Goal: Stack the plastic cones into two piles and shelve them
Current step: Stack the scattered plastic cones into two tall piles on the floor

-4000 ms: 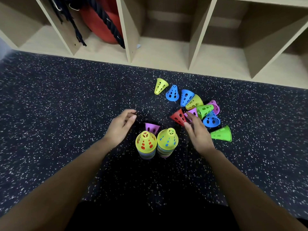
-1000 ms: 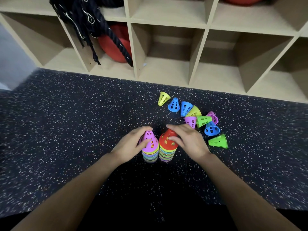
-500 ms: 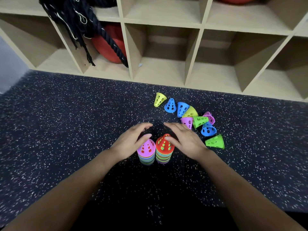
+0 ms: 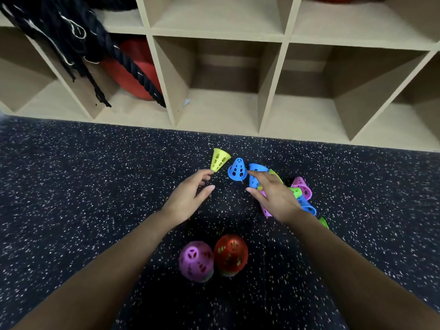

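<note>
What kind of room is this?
Probably a gym or sports storeroom: a speckled floor, cubby shelves holding a red ball and thick rope, and small plastic cones lying about.

Gym storage corner — speckled rubber floor point(image 4: 71, 186), cubby shelves point(image 4: 269, 91) (thick rope point(image 4: 133, 67), red ball point(image 4: 142, 53))

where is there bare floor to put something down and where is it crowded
Bare floor lies left of the left hand and purple-topped pile, and between both hands ahead of the red-topped pile. Crowded: the loose cones under and right of the right hand.
</note>
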